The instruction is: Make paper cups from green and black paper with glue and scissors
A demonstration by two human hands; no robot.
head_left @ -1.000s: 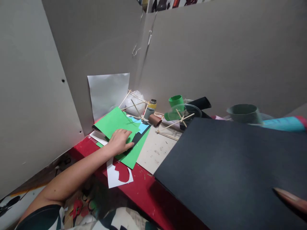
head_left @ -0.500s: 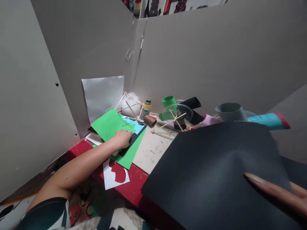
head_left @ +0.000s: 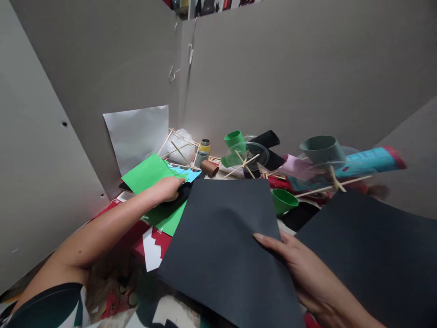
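My right hand (head_left: 300, 264) pinches the edge of a black sheet of paper (head_left: 221, 228), thumb on top and the other fingers underneath. The sheet is raised over the table's front edge. To the left, my left hand (head_left: 170, 187) has its fingers closed on the edge of a green sheet of paper (head_left: 146, 173), by a torn-edged blue piece of paper (head_left: 184, 174). Its fingertips are partly hidden. Beneath that hand lie a dark sheet and another green sheet (head_left: 170, 218). A second black sheet (head_left: 375, 250) lies beyond my right forearm.
Stick frames (head_left: 244, 163), a brown paper tube (head_left: 209, 168), green tubes (head_left: 234, 139), a clear plastic lid (head_left: 257, 155) and a grey-green ring (head_left: 321, 148) crowd the back. A white cut-out paper (head_left: 151, 250) lies on the red table (head_left: 131, 234). A silvery sheet (head_left: 136, 134) leans on the wall.
My right hand has brought the black sheet leftward, uncovering a green cone, sticks and the second black sheet on the right. My left hand stays at the coloured papers. The view has shifted right.
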